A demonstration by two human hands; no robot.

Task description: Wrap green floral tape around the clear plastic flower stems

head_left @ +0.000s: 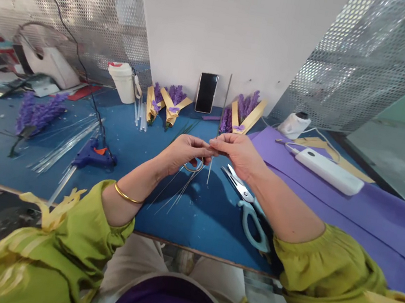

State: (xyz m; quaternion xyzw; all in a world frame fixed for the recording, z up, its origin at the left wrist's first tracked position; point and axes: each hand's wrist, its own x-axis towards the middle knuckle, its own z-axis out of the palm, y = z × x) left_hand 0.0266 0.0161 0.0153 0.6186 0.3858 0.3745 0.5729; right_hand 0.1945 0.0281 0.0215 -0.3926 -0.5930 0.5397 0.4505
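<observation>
My left hand [182, 152] and my right hand [236, 152] meet above the blue table [136, 151], fingertips pinched together. Between them stands a thin upright wire stem [223, 108], rising above the hands and poking out below. A small roll of tape [192, 166] hangs under my left fingers. Several thin wires [175, 193] lie fanned on the table just beneath the hands. Light blue scissors [250, 212] lie under my right forearm.
A blue glue gun [91, 153] and clear glue sticks [63, 146] lie at left, with purple flowers [38, 113]. Wrapped lavender bouquets [168, 100], a phone [206, 93] and a white jar [121, 81] line the back. A purple sheet [333, 204] carries a white power bank [329, 171].
</observation>
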